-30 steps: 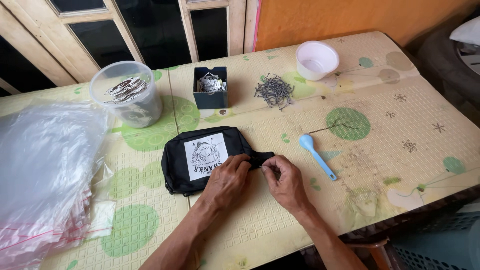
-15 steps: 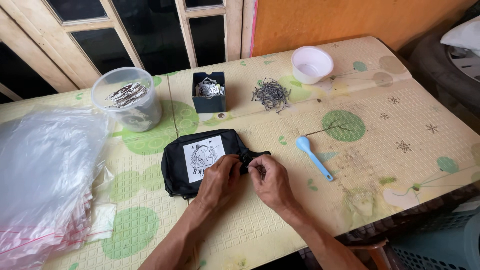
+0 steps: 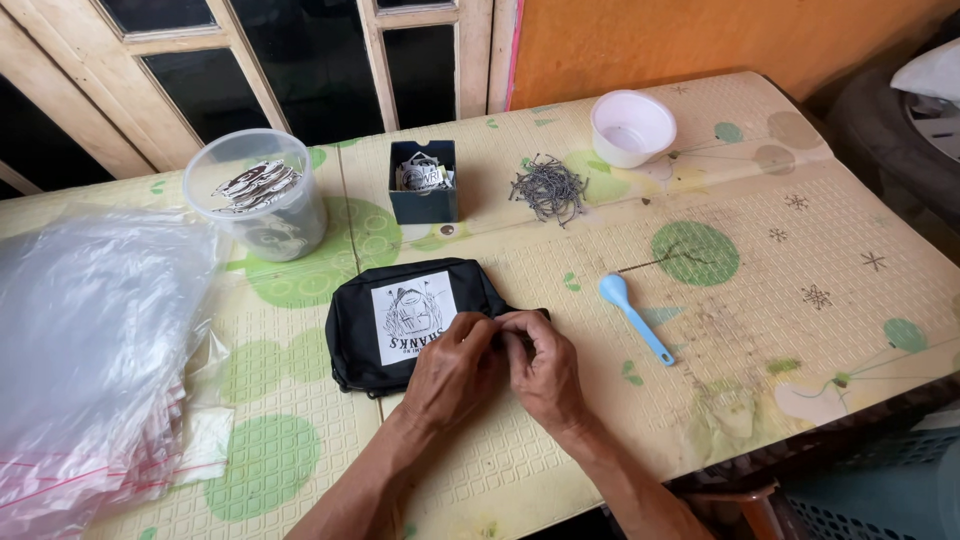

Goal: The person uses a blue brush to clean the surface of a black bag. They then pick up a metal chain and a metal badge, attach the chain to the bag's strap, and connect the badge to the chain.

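Note:
A small black pouch [image 3: 352,330] with a white printed label lies on the table in front of me. My left hand [image 3: 450,372] rests on its right end with fingers curled onto the fabric. My right hand [image 3: 543,368] meets it there, fingertips pinched at the pouch's right edge. What the fingertips pinch is hidden between the two hands.
A clear plastic tub [image 3: 262,195] of printed stickers stands at the back left. A dark box [image 3: 423,182] of small items, a pile of metal hooks [image 3: 548,188], a white cup [image 3: 632,127] and a blue spoon [image 3: 632,315] lie beyond. Plastic bags [image 3: 90,340] are heaped at left.
Both hands stay pressed together at the pouch's right end; the black tab that stuck out beside them is now covered by the fingers.

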